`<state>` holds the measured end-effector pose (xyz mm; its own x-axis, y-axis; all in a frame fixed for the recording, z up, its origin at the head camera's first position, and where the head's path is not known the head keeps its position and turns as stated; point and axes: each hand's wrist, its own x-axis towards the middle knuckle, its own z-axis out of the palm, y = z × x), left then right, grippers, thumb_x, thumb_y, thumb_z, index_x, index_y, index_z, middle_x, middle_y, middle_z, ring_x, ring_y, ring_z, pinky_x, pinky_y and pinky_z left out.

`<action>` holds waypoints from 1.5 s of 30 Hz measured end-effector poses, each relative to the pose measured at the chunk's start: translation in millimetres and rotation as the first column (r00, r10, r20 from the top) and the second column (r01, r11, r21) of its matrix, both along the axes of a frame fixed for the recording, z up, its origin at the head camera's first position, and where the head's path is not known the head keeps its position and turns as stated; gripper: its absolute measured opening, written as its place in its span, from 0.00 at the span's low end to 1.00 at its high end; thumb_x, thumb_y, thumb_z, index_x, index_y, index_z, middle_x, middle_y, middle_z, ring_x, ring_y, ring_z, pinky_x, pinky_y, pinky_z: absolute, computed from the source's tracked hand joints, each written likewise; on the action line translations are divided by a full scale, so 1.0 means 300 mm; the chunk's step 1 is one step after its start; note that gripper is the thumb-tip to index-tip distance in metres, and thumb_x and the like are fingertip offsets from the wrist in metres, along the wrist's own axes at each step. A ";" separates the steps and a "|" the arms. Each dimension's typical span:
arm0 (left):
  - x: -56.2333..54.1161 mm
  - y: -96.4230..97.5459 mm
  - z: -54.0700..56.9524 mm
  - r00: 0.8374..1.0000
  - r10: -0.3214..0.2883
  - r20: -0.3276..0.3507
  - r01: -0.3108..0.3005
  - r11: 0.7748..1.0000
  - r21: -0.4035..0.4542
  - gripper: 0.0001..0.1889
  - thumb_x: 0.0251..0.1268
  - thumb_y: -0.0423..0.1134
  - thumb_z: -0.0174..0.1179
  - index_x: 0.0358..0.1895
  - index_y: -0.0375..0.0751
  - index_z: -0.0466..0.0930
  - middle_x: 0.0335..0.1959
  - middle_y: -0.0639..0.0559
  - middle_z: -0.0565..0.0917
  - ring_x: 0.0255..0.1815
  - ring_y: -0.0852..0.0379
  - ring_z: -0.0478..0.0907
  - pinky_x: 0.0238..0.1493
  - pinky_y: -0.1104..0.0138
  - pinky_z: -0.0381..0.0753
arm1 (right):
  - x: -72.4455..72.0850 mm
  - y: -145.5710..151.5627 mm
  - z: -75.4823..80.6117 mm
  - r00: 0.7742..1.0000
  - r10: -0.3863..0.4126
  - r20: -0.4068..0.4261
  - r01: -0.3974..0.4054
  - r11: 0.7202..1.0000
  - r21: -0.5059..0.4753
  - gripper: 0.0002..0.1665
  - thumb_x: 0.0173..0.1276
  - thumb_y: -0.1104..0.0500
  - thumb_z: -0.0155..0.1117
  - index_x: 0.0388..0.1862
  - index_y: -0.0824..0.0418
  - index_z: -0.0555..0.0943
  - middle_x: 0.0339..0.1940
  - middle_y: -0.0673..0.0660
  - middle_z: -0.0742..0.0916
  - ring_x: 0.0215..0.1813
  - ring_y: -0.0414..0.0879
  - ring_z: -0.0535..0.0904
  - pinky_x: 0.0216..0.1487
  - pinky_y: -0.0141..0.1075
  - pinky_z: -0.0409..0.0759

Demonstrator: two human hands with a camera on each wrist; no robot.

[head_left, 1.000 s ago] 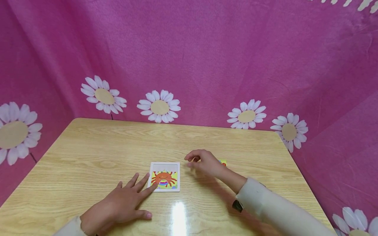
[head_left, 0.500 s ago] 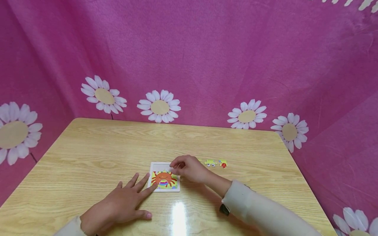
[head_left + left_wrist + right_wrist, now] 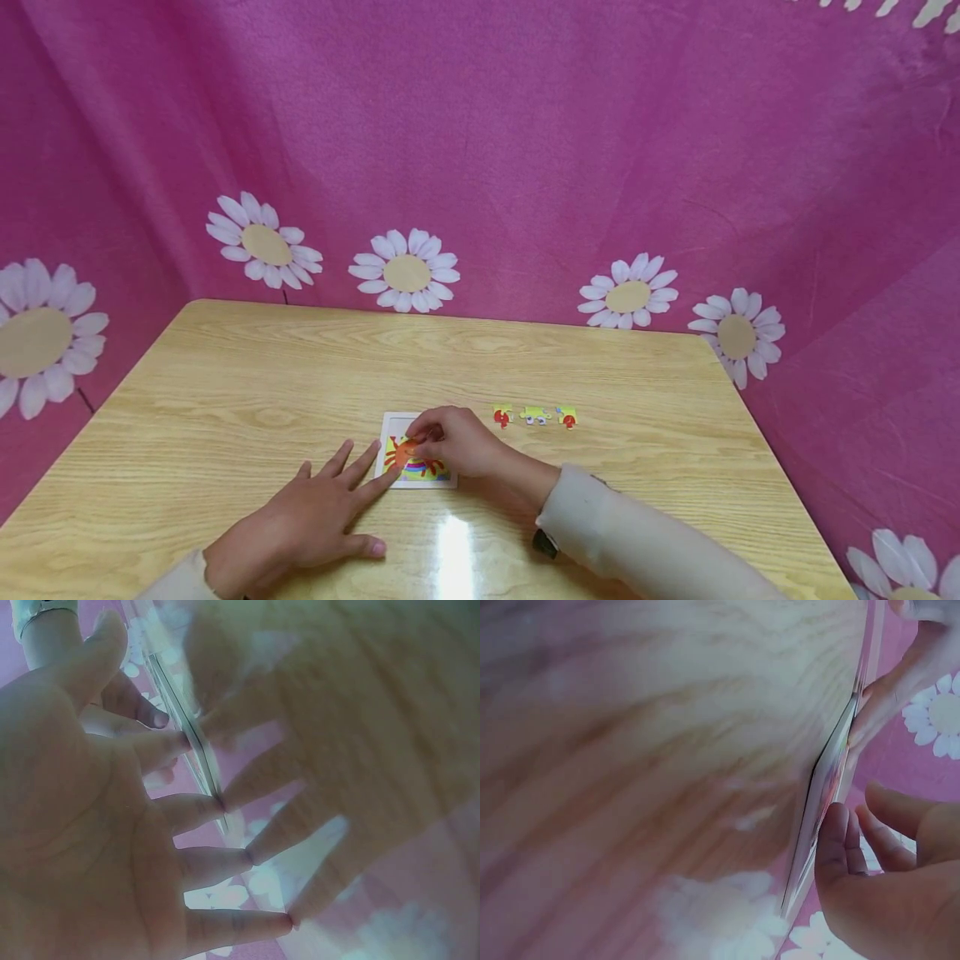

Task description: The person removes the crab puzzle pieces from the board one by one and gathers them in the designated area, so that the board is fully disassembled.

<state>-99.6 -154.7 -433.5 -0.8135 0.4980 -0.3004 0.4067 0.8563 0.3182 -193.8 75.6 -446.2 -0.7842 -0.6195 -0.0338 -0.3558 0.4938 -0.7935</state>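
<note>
A small jigsaw of an orange crab (image 3: pixel 402 451) lies in a square white puzzle frame (image 3: pixel 397 415) on the table; the strip along its far side shows bare backing. My left hand (image 3: pixel 303 512) is spread flat, palm down, with its index fingertip on the picture's near left part. Over the crab's right half, my right hand (image 3: pixel 459 444) has fingers loosely bent and fingertips close on the picture. Between its thumb and fingers (image 3: pixel 834 840) no piece shows in the right wrist view. The hand hides part of the puzzle.
Three loose puzzle pieces lie in a row to the right of the frame: a left one with red (image 3: pixel 503 416), a middle one with eyes (image 3: pixel 536 415) and a right one with red (image 3: pixel 567 417). A pink flowered cloth (image 3: pixel 480 167) surrounds the wooden table (image 3: pixel 300 367).
My right hand has moved left from beside the loose pieces onto the puzzle, uncovering all three of them. My left hand has stayed in place.
</note>
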 end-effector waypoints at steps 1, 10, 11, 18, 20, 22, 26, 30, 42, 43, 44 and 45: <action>0.001 -0.001 -0.001 1.000 -0.004 -0.005 0.004 1.000 0.005 0.49 0.57 0.76 0.59 0.82 0.63 0.58 0.85 0.45 0.53 0.82 0.30 0.48 0.62 0.22 0.59 | 0.001 -0.007 -0.002 1.000 0.000 -0.003 0.000 1.000 0.000 0.10 0.67 0.68 0.71 0.47 0.64 0.87 0.38 0.55 0.89 0.38 0.35 0.79 0.45 0.28 0.78; 0.004 -0.005 -0.003 1.000 -0.010 -0.018 0.010 1.000 0.023 0.49 0.58 0.75 0.59 0.82 0.63 0.58 0.85 0.44 0.53 0.82 0.29 0.48 0.62 0.21 0.59 | 0.005 -0.045 -0.017 0.996 -0.045 -0.080 0.053 0.994 0.099 0.13 0.64 0.63 0.77 0.47 0.61 0.89 0.35 0.50 0.84 0.36 0.35 0.74 0.42 0.27 0.75; 0.005 -0.005 -0.003 1.000 -0.011 -0.021 0.011 1.000 0.025 0.49 0.58 0.75 0.59 0.82 0.63 0.58 0.85 0.44 0.53 0.82 0.29 0.48 0.62 0.21 0.59 | 0.005 -0.048 -0.017 0.995 -0.048 -0.086 0.057 0.993 0.108 0.13 0.63 0.63 0.78 0.47 0.61 0.89 0.35 0.50 0.84 0.35 0.35 0.74 0.41 0.27 0.75; 0.006 -0.005 0.001 1.000 -0.017 -0.023 0.017 0.999 0.027 0.49 0.58 0.75 0.59 0.82 0.63 0.58 0.85 0.44 0.53 0.82 0.29 0.49 0.62 0.21 0.59 | 0.000 -0.073 -0.010 0.994 -0.061 -0.091 0.078 0.979 0.190 0.12 0.61 0.63 0.79 0.43 0.60 0.87 0.32 0.49 0.80 0.35 0.36 0.71 0.40 0.28 0.73; 0.006 -0.006 0.003 0.999 -0.020 -0.025 0.021 1.000 0.023 0.49 0.59 0.75 0.58 0.82 0.62 0.58 0.85 0.43 0.53 0.82 0.29 0.49 0.61 0.22 0.60 | -0.003 -0.081 -0.004 0.995 -0.061 -0.080 0.077 0.973 0.219 0.12 0.61 0.64 0.79 0.42 0.60 0.86 0.32 0.48 0.80 0.35 0.37 0.71 0.41 0.29 0.73; 0.005 -0.006 0.004 0.999 -0.026 -0.030 0.027 0.999 0.019 0.48 0.59 0.75 0.58 0.82 0.62 0.58 0.84 0.43 0.53 0.82 0.29 0.49 0.61 0.22 0.60 | -0.007 -0.089 0.003 0.996 -0.060 -0.063 0.073 0.967 0.244 0.12 0.61 0.65 0.78 0.41 0.60 0.84 0.32 0.49 0.79 0.36 0.38 0.71 0.43 0.29 0.73; 0.007 -0.006 0.005 0.999 -0.031 -0.032 0.031 0.999 0.012 0.48 0.60 0.75 0.58 0.82 0.61 0.59 0.84 0.42 0.53 0.82 0.29 0.49 0.61 0.22 0.62 | -0.009 -0.099 0.019 0.998 -0.059 -0.024 0.063 0.959 0.278 0.13 0.61 0.67 0.77 0.41 0.61 0.82 0.34 0.49 0.78 0.38 0.40 0.71 0.45 0.30 0.73; 0.008 -0.005 0.005 0.999 -0.030 -0.033 0.030 1.000 0.004 0.48 0.60 0.74 0.59 0.82 0.61 0.59 0.84 0.43 0.53 0.82 0.29 0.49 0.61 0.22 0.62 | -0.011 -0.106 0.024 0.998 -0.068 -0.008 0.067 0.953 0.295 0.14 0.60 0.67 0.78 0.41 0.60 0.81 0.35 0.50 0.77 0.38 0.41 0.71 0.44 0.31 0.73; 0.002 0.001 0.004 0.999 -0.032 -0.037 0.031 0.999 -0.012 0.48 0.60 0.74 0.59 0.82 0.62 0.59 0.85 0.43 0.53 0.82 0.30 0.49 0.61 0.22 0.61 | -0.013 -0.107 0.021 0.998 -0.069 -0.014 0.070 0.961 0.267 0.16 0.56 0.70 0.77 0.38 0.59 0.80 0.36 0.51 0.80 0.39 0.40 0.72 0.45 0.31 0.74; 0.001 0.001 0.004 0.999 -0.032 -0.037 0.031 0.999 -0.013 0.48 0.60 0.74 0.59 0.82 0.62 0.59 0.85 0.44 0.53 0.82 0.30 0.49 0.61 0.22 0.61 | -0.012 -0.107 0.021 0.997 -0.070 -0.013 0.071 0.961 0.266 0.16 0.57 0.70 0.77 0.38 0.58 0.80 0.36 0.51 0.80 0.39 0.40 0.72 0.45 0.31 0.74; 0.002 0.001 0.004 0.999 -0.031 -0.035 0.031 0.999 -0.013 0.48 0.60 0.74 0.59 0.82 0.62 0.59 0.85 0.44 0.53 0.82 0.30 0.49 0.61 0.22 0.61 | -0.010 -0.107 0.022 0.997 -0.071 -0.011 0.071 0.962 0.263 0.16 0.57 0.71 0.77 0.38 0.58 0.80 0.37 0.51 0.81 0.39 0.41 0.72 0.45 0.31 0.74; 0.002 0.001 0.004 0.999 -0.031 -0.034 0.031 0.999 -0.014 0.48 0.60 0.74 0.59 0.82 0.62 0.59 0.85 0.44 0.53 0.82 0.30 0.49 0.61 0.22 0.61 | -0.009 -0.107 0.023 0.997 -0.072 -0.011 0.073 0.963 0.258 0.16 0.57 0.71 0.77 0.38 0.58 0.80 0.37 0.51 0.81 0.40 0.41 0.73 0.46 0.32 0.74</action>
